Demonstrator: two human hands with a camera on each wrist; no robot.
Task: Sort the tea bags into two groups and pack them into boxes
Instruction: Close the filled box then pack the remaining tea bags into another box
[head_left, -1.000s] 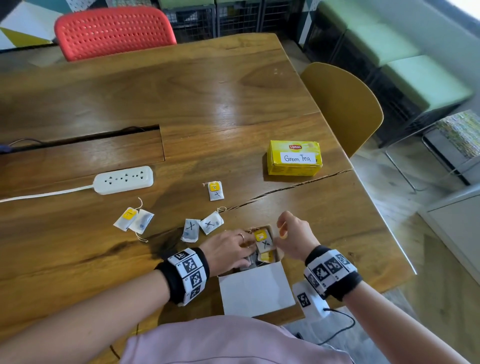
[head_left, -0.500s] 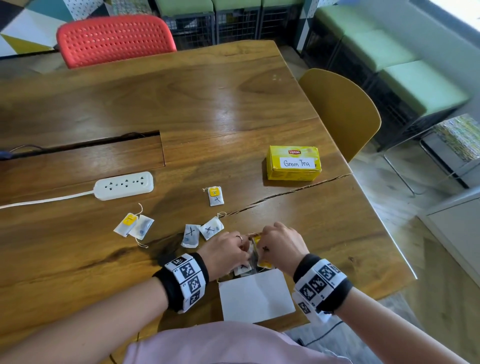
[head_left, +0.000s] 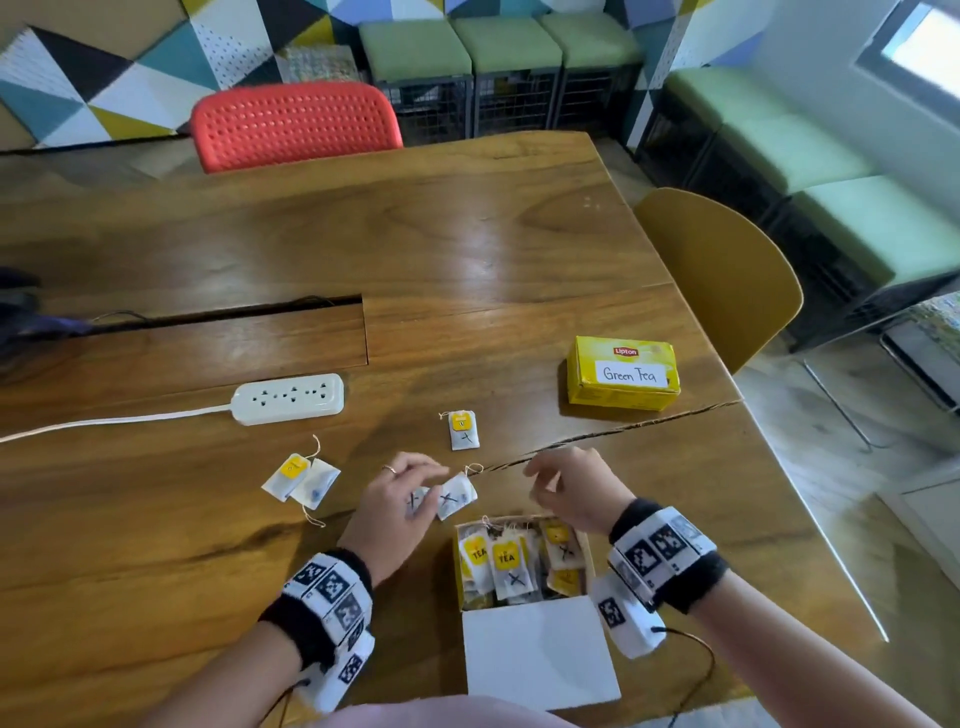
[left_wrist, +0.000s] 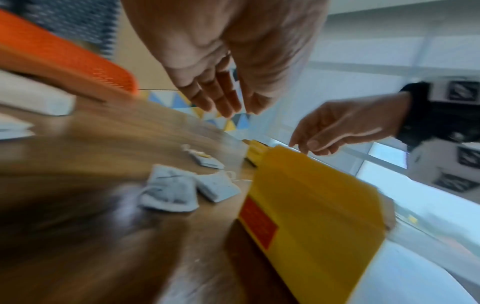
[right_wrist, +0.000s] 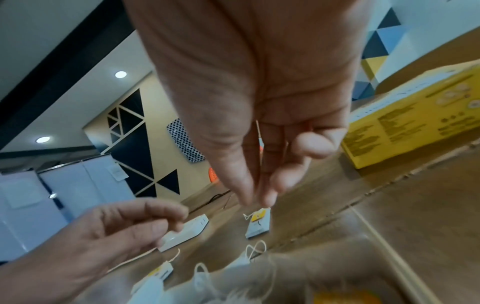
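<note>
the wooden desk (head_left: 467, 249) carries everything. a red chair (head_left: 293, 124) stands at its 12 o'clock edge and a mustard chair (head_left: 727, 275) at about 2 o'clock. a white power strip (head_left: 288, 398) lies at 10 o'clock from the hands.

at 6 o'clock, against the near edge, sits the open tea box (head_left: 586, 545), its white lid flap (head_left: 537, 652) folded toward the person. it is packed with tea bags standing on edge, yellow tags up, several marked with a black x. at 2 o'clock from it, well apart, stands a shut yellow lipton box (head_left: 621, 374) with a handwritten "green tea" label.

loose tea bags lie on the desk: a pair with one yellow tag (head_left: 301, 480) at 9 o'clock of the left hand, a single x-marked tea bag (head_left: 462, 431) at 12 o'clock, and two x-marked tea bags (head_left: 452, 496) just beyond the open box.

the left hand (head_left: 395, 506) hovers over those two bags, its fingers (left_wrist: 221, 98) loosely extended and released, holding nothing; whether it touches a bag cannot be told. the right hand (head_left: 576, 491) hangs above the far rim of the open box, fingers (right_wrist: 249, 185) relaxed, drawn close together, grasping nothing visible.
</note>
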